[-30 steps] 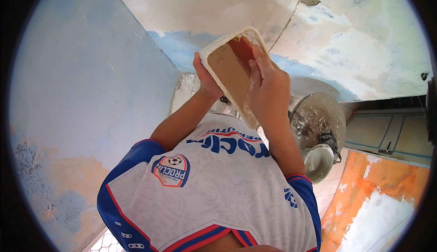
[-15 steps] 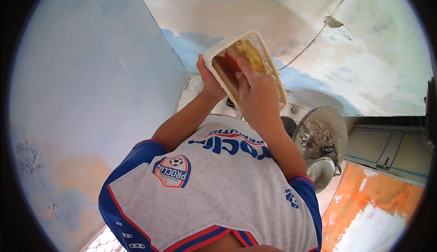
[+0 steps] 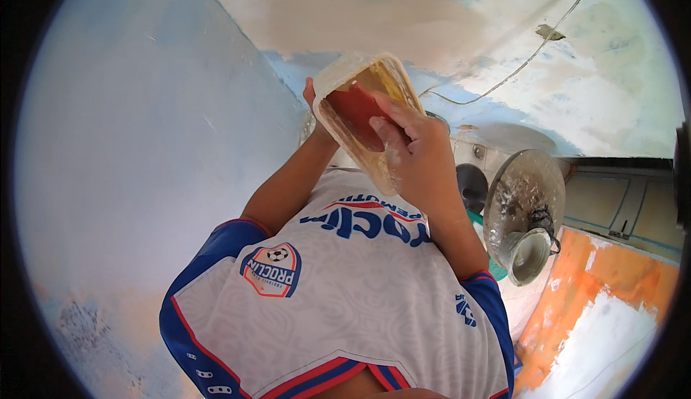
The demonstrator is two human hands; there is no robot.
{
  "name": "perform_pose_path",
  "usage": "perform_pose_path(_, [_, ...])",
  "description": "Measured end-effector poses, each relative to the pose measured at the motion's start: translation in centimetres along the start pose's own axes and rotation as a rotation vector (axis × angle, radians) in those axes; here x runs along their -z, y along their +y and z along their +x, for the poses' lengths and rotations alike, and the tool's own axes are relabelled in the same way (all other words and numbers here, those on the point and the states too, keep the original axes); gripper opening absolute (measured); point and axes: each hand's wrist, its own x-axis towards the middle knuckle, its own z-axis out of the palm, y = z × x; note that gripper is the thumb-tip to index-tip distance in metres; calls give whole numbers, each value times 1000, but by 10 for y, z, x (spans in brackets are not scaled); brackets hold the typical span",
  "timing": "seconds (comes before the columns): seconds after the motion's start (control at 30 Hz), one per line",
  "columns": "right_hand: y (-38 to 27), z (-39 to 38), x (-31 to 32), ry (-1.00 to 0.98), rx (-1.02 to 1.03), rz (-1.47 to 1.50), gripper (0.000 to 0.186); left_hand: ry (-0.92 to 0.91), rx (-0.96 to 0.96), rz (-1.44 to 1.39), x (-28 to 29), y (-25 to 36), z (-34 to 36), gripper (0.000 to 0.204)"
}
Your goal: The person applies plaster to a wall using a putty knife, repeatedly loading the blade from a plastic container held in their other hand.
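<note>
In front of my chest, my left hand (image 3: 319, 122) grips the side of a pale rectangular plastic tub (image 3: 332, 81), which is tilted with its opening toward me. Yellow and whitish residue coats the tub's inner wall. Pinched between the thumb and fingers of my right hand (image 3: 423, 153) is a flat red scraper (image 3: 356, 117). The scraper's blade lies within the tub's mouth. Most of my left hand's fingers are hidden behind the tub.
A bluish wall (image 3: 144, 147) rises on the left, meeting a patchy wall (image 3: 374, 17) ahead. A cable (image 3: 529, 62) hangs along the latter. To the right stand a stained round tabletop (image 3: 515, 190), a whitish bowl-like container (image 3: 531, 261) and an orange-and-white surface (image 3: 568, 284).
The tub has shifted slightly left and tipped further toward me. My right hand has drawn the red scraper nearer the tub's opening, so more of its blade shows. The view has turned slightly.
</note>
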Motion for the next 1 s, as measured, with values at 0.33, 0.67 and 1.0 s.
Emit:
perform_pose_path(0.33, [-11, 19, -53, 216, -136, -202, 29, 5, 182, -110, 22, 47, 16, 89])
perform_pose_path(0.67, [6, 40, -104, 323, -195, -46, 30, 323, 273, -172, -32, 78, 37, 87])
perform_pose_path(1.0, [-5, 38, -110, 279, -231, 122, 33, -15, 241, 115, 30, 100, 28, 88])
